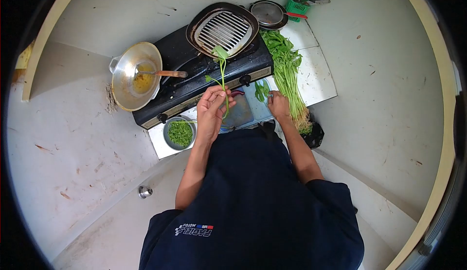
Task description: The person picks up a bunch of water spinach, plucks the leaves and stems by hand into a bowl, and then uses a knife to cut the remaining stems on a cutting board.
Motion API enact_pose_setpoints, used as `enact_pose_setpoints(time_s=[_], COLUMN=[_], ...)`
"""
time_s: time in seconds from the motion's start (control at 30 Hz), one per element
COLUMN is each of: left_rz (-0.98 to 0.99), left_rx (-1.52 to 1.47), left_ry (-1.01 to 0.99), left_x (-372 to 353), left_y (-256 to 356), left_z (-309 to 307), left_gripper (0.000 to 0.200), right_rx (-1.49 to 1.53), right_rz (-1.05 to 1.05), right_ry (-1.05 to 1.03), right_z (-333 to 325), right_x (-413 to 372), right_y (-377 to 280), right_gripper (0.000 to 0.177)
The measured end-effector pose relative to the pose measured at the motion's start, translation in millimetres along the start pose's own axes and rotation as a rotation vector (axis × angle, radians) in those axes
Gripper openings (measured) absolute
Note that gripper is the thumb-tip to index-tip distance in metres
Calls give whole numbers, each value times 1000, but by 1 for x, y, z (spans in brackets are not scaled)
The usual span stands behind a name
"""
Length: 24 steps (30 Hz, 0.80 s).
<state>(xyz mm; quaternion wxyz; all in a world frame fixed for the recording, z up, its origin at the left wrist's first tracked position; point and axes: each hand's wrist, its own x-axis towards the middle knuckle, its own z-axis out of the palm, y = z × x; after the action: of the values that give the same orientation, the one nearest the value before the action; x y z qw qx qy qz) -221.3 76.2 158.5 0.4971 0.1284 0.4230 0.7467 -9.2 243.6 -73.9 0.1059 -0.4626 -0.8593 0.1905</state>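
Observation:
My left hand [210, 111] is closed in a pinch around a thin green stem [223, 75] with a broad leaf at its top, held upright in front of the stove. My right hand [278, 105] has its fingers bunched at the edge of some loose green leaves [261, 91]; whether it grips one is hidden. Those leaves lie on a light blue tray [250, 122], where a greyish board [237, 111] also sits. Behind the left fingers a dark red object [237, 93] partly shows. Right of my right hand lies a long bunch of rooted leafy greens [288, 70].
A black stove [170, 51] carries a ridged grill pan [224, 26] and a wok [127, 90] with a wooden-handled utensil [168, 74]. A bowl of chopped greens [180, 133] stands left. A small lidded pan [268, 14] and green utensil basket [296, 8] are behind.

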Motion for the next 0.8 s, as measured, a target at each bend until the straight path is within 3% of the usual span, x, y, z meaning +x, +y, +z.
enact_pose_setpoints(time_s=[0.2, 0.6, 0.8], left_rz=[-9, -23, -26], left_rx=[7, 38, 33], left_ry=[17, -3, 17], left_x=[-3, 1, 1], left_y=[0, -1, 1], left_z=[-1, -1, -4], left_gripper=[17, 19, 19], right_rx=[-62, 164, 545], right_rz=[16, 59, 297], right_ry=[11, 70, -39], right_z=[8, 12, -5], right_x=[3, 1, 0], right_y=[-1, 9, -17], right_gripper=[12, 8, 10])
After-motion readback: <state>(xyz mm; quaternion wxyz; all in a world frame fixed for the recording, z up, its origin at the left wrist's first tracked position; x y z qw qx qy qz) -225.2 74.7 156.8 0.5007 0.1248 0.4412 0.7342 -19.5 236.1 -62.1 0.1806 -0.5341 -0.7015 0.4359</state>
